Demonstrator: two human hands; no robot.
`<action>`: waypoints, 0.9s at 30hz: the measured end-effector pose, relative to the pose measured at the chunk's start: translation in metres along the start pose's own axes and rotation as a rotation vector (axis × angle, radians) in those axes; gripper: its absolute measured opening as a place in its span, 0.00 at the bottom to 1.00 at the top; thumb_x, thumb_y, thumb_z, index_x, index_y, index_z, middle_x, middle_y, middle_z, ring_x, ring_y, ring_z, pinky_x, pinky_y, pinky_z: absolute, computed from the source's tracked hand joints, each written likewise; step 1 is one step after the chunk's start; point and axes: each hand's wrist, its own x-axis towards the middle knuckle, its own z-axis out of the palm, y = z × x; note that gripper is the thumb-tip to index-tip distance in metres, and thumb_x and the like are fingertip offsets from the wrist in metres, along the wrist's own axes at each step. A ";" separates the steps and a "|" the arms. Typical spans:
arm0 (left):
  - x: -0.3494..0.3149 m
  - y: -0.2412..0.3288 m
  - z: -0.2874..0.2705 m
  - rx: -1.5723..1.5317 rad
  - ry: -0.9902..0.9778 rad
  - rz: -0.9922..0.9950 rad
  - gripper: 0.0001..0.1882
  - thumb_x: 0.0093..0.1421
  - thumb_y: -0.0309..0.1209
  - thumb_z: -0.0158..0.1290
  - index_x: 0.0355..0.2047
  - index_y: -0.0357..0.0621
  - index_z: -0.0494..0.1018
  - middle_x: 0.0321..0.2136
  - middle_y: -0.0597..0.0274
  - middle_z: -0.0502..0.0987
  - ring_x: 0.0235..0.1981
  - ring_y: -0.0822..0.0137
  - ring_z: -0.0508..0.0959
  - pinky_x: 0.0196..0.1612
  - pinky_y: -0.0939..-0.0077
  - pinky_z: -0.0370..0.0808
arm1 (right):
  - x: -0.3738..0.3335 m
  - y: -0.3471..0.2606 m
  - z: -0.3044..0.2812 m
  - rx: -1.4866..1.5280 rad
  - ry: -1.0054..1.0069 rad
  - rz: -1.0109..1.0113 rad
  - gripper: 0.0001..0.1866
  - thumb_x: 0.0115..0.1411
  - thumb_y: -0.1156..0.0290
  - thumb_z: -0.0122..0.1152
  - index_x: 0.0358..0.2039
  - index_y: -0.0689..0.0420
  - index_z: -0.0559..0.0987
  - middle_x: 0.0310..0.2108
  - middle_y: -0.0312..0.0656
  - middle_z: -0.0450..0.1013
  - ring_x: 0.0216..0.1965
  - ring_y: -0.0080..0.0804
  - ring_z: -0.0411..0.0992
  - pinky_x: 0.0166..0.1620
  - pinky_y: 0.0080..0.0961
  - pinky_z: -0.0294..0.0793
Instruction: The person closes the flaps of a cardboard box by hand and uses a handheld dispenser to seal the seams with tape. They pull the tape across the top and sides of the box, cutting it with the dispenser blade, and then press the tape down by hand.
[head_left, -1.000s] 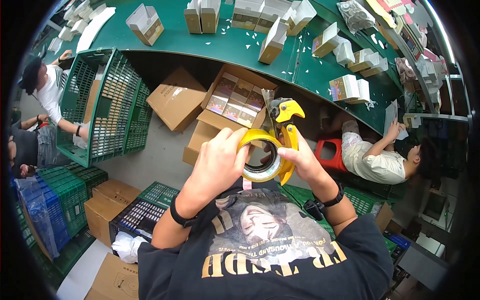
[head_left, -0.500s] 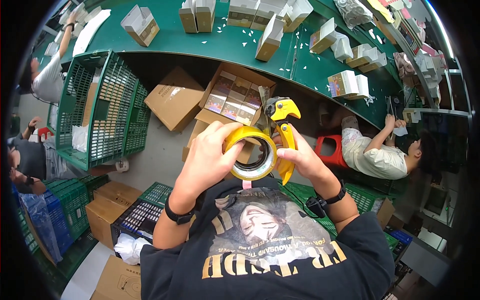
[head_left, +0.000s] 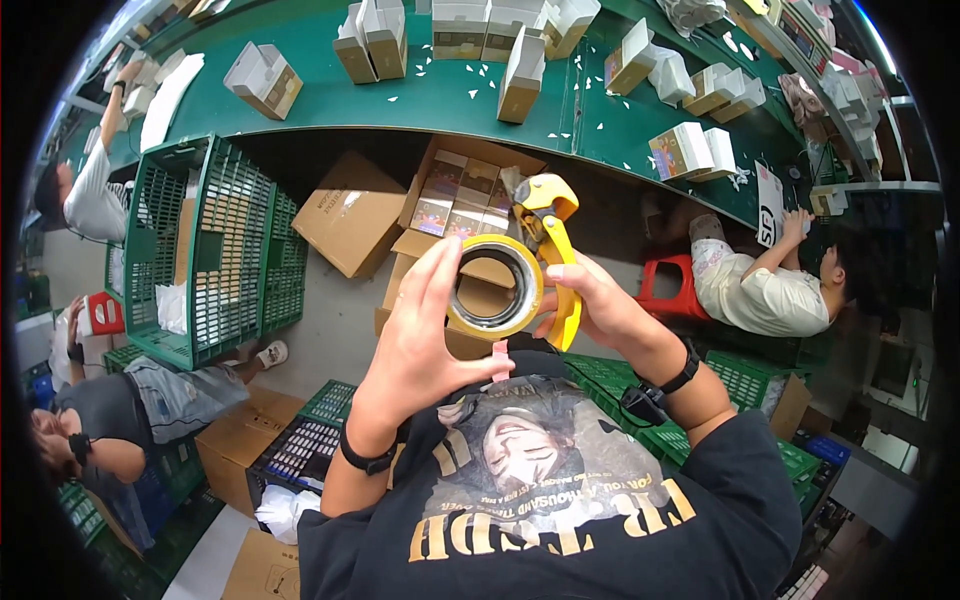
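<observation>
My right hand (head_left: 592, 298) grips a yellow tape dispenser (head_left: 566, 262) by its handle, the cutting head upward. A wide roll of tape (head_left: 531, 314) with a yellow rim sits right beside the dispenser, its hollow core facing me; whether it is mounted on the dispenser I cannot tell. Along the roll's left side lies my left hand (head_left: 412, 345), its fingers stretched out and the thumb spread away below. A pink tab (head_left: 501, 361) shows beneath the roll. Behind the tools, an open carton (head_left: 413, 252) holds several small printed boxes (head_left: 465, 190).
A closed carton (head_left: 348, 215) leans left of the open one. Green crates (head_left: 205, 255) stand farther left. Several small open boxes (head_left: 521, 85) and paper scraps lie on the green table (head_left: 430, 110). A co-worker sits at right by a red stool (head_left: 668, 288); others are at left.
My left hand has loosened from the roll; its fingers have straightened and its thumb has come out and down. The roll now faces me more squarely.
</observation>
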 end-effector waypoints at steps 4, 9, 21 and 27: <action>0.008 -0.007 -0.003 -0.110 0.062 0.018 0.55 0.39 0.36 0.76 0.65 0.31 0.59 0.53 0.40 0.72 0.53 0.45 0.76 0.55 0.59 0.76 | 0.002 -0.010 0.015 -0.035 -0.049 -0.023 0.39 0.57 0.56 0.62 0.63 0.59 0.57 0.49 0.48 0.68 0.36 0.36 0.79 0.33 0.28 0.84; -0.001 0.002 -0.007 0.040 0.166 0.129 0.54 0.40 0.36 0.75 0.64 0.29 0.59 0.53 0.37 0.71 0.52 0.43 0.76 0.54 0.59 0.77 | -0.004 -0.014 0.009 -0.236 -0.109 -0.126 0.43 0.55 0.53 0.65 0.64 0.59 0.57 0.51 0.48 0.68 0.42 0.38 0.79 0.41 0.31 0.83; -0.010 0.017 -0.010 0.103 0.221 0.082 0.52 0.42 0.37 0.75 0.63 0.30 0.60 0.56 0.37 0.69 0.54 0.41 0.74 0.58 0.57 0.75 | 0.012 -0.008 0.013 -0.080 -0.220 -0.206 0.37 0.55 0.54 0.66 0.58 0.60 0.61 0.43 0.44 0.68 0.38 0.29 0.76 0.39 0.25 0.80; -0.056 0.039 0.005 0.183 0.262 -0.147 0.55 0.42 0.41 0.75 0.64 0.31 0.58 0.58 0.37 0.67 0.56 0.42 0.74 0.58 0.58 0.74 | 0.019 0.021 0.005 -0.104 -0.288 0.004 0.43 0.53 0.49 0.66 0.62 0.61 0.62 0.51 0.44 0.69 0.51 0.29 0.72 0.55 0.30 0.74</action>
